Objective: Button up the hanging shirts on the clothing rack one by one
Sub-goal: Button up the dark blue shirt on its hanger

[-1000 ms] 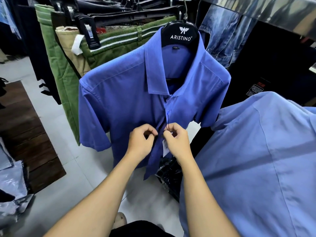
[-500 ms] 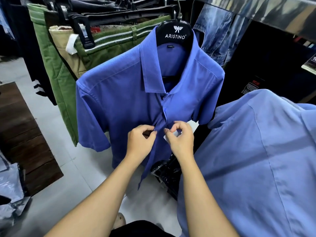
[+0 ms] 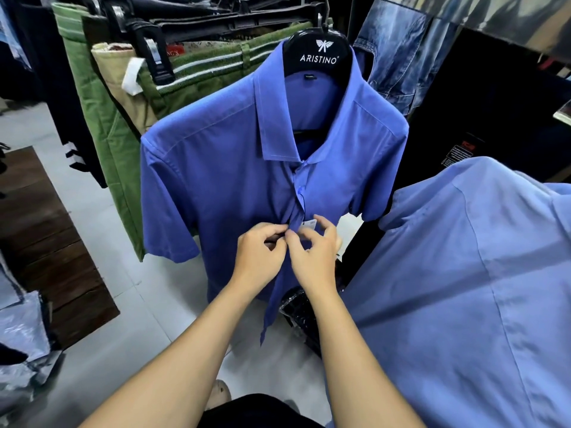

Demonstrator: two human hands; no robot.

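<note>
Shop floor, racked trousers (image 3: 197,72) behind: blue shirt (image 3: 216,168) on hanger (image 3: 318,54), upper placket closed; left hand (image 3: 258,257) pinches placket edge, right hand (image 3: 313,257) pinches opposite edge, tag (image 3: 310,223) just above; mid-chest button in hand, next likely the button below.

Pale tiled floor (image 3: 102,359), dark wooden platform (image 3: 40,242)

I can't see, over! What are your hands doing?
Both hands, left and right, pinching shirt placket mid-chest. Lower front unbuttoned. Tag dangling close.
</note>
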